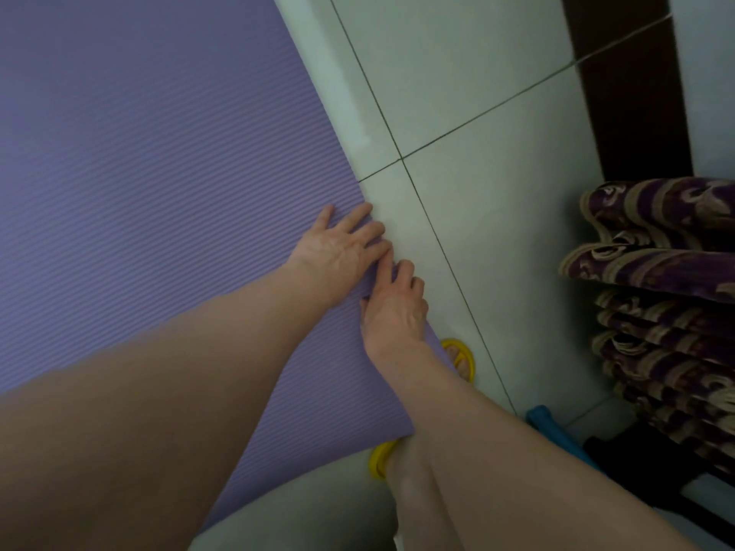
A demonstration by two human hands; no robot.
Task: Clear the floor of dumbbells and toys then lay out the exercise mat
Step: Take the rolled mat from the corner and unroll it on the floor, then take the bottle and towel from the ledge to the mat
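A purple ribbed exercise mat (151, 165) lies unrolled over the left of the tiled floor. My left hand (338, 252) rests flat on the mat's right edge, fingers spread. Just below it, my right hand (397, 308) has its fingers curled on that same edge; I cannot tell whether it pinches the mat or only presses it. Both forearms reach in from the bottom of the view and hide part of the mat.
A foot in a yellow slipper (463, 357) stands partly under the mat's edge, beside the right wrist. A stack of purple patterned cushions (668, 312) stands at the right. Something blue (557, 431) lies on the floor below it. A dark wooden post (628, 85) rises top right.
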